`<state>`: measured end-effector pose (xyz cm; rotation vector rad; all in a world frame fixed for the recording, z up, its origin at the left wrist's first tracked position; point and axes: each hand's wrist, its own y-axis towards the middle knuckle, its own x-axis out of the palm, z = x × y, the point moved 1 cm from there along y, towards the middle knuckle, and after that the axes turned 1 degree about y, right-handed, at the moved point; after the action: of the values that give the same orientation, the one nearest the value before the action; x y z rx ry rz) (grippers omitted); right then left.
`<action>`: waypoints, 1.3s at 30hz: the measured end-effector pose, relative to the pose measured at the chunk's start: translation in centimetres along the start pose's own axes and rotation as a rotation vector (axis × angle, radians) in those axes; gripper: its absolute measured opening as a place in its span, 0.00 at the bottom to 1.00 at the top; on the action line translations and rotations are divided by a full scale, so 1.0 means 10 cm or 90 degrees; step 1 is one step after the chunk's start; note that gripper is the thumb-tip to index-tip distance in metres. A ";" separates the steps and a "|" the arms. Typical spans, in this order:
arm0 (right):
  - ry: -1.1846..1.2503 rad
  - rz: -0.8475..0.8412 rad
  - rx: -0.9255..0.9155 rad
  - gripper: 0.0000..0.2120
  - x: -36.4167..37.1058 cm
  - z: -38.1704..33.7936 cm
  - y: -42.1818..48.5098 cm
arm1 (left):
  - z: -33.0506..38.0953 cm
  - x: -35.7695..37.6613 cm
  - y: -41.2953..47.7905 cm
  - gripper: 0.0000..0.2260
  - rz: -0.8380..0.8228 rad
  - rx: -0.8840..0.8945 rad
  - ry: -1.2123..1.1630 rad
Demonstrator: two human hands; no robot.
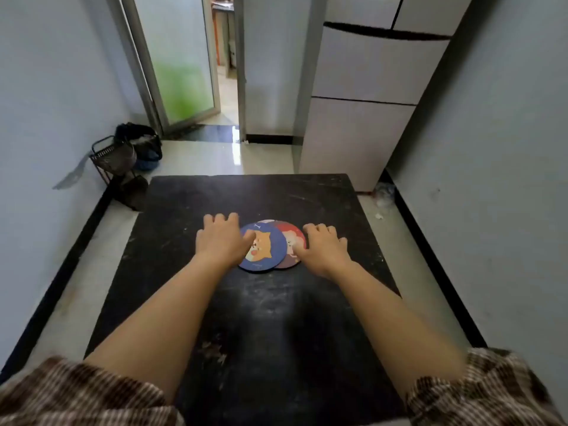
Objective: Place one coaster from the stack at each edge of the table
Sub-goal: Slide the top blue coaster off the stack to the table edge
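A fanned stack of round coasters lies in the middle of the black table [252,309]. On top is a blue coaster [266,249] with an orange cartoon animal. Under it to the right shows a red coaster [293,238], and a pale edge of a third coaster [266,221] peeks out behind. My left hand [222,238] rests palm down at the stack's left side, its thumb touching the blue coaster. Palm down on the right is my right hand [322,245], with its thumb on the red coaster. Neither hand has lifted anything.
A white fridge [365,112] stands beyond the table's far right corner. A black wire rack with dark bags [129,155] sits on the floor at the far left. Walls run close along both sides, and a doorway [227,72] opens behind.
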<state>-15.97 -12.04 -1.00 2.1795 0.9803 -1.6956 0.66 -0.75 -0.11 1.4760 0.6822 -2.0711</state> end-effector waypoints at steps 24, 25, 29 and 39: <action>0.304 0.050 0.414 0.21 1.31 -0.13 0.99 | -0.45 1.31 1.16 0.34 -0.139 -0.123 -0.174; 0.318 0.053 0.426 0.19 1.32 -0.15 1.00 | -0.43 1.29 1.17 0.33 -0.133 -0.139 -0.184; 0.369 0.060 0.440 0.18 1.31 -0.15 1.01 | -0.37 1.23 1.15 0.23 -0.036 -0.131 -0.239; 0.714 0.059 0.345 0.13 1.20 -0.06 0.49 | -0.51 0.89 0.65 0.05 -0.047 -0.180 -0.477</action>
<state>-11.09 -10.91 -12.97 3.5592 0.5538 -0.5961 5.96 -3.24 -10.80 0.4572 0.6745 -2.2394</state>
